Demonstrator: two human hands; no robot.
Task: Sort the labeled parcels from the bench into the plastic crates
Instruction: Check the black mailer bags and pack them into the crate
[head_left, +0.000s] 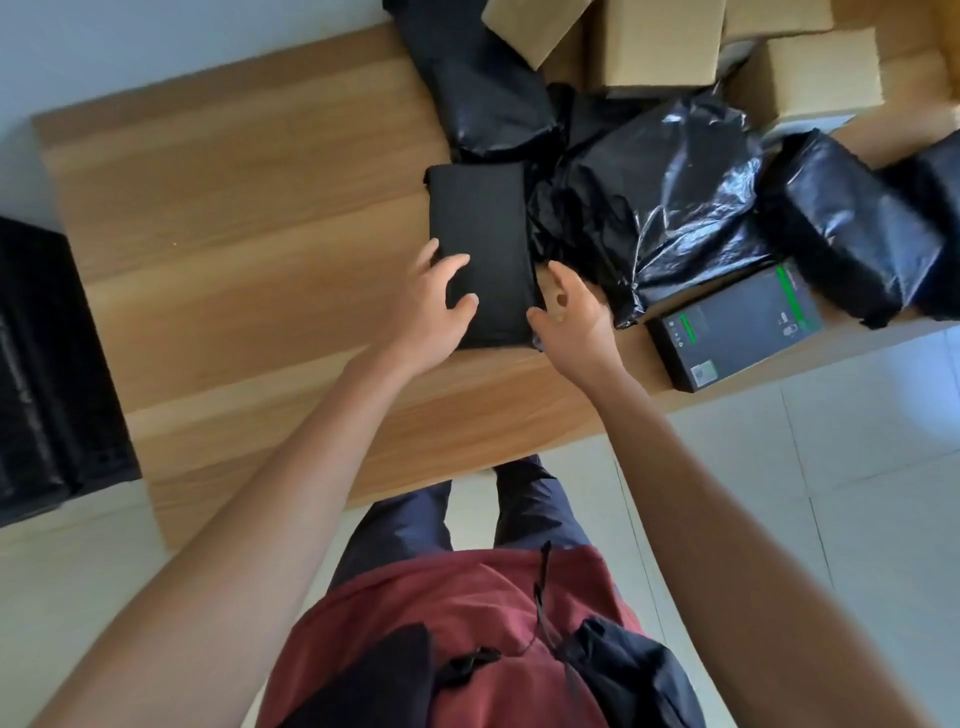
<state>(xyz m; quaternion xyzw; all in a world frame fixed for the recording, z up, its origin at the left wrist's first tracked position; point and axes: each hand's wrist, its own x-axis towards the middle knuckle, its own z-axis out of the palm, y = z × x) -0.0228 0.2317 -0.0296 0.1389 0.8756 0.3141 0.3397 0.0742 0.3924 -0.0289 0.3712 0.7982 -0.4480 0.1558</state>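
A flat black parcel (480, 249) lies on the wooden bench (249, 218), at 9 o'clock from the glossy bag heap (660, 208). It is pressed by the left hand (441, 306) with spread fingers — nothing is gripped. The right hand (569, 312) is held open at its near right corner. The parcel seems light, soft and a little slippery; the long edges should be taken.

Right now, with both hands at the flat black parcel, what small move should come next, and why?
Probably close the right hand on the near right corner of the flat black parcel. The left hand already lies with spread fingers on its top, but the right one only hovers open beside it, so nothing holds the parcel yet. It still lies flat on the bench.
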